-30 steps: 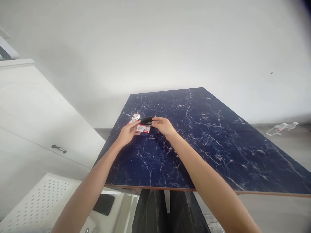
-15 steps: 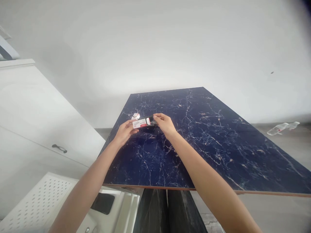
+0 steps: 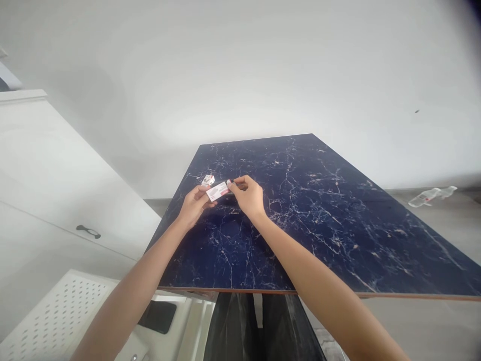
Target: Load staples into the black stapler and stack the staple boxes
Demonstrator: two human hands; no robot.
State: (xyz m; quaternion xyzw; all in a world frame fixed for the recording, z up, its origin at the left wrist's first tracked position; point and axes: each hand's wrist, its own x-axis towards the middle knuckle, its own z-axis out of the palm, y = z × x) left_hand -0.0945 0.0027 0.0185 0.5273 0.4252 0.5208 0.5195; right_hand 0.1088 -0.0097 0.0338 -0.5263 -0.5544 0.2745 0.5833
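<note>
My left hand (image 3: pixel 194 206) is closed around the near left end of a small white and red cardboard box (image 3: pixel 217 192), holding it tilted just above the table. My right hand (image 3: pixel 248 197) is closed at the box's other end, its thumb and fingertips pressed against the flap. A bit of something black (image 3: pixel 230 181) shows between those fingertips and the box; most of it is hidden. Just behind my left fingers, a second small white box (image 3: pixel 208 180) with red and dark print rests on the table.
The dark blue marbled table (image 3: pixel 323 225) has its back edge close to a pale wall. On the left stand a white cabinet (image 3: pixel 56 165) and a perforated white panel (image 3: pixel 63 311). A black phone (image 3: pixel 160 317) lies below the table's edge. Clear plastic bottles (image 3: pixel 432 196) lie beyond the right side.
My right hand has moved left to the box's end. The black item that stuck out of the box is now mostly out of sight. My left hand still holds the box.
</note>
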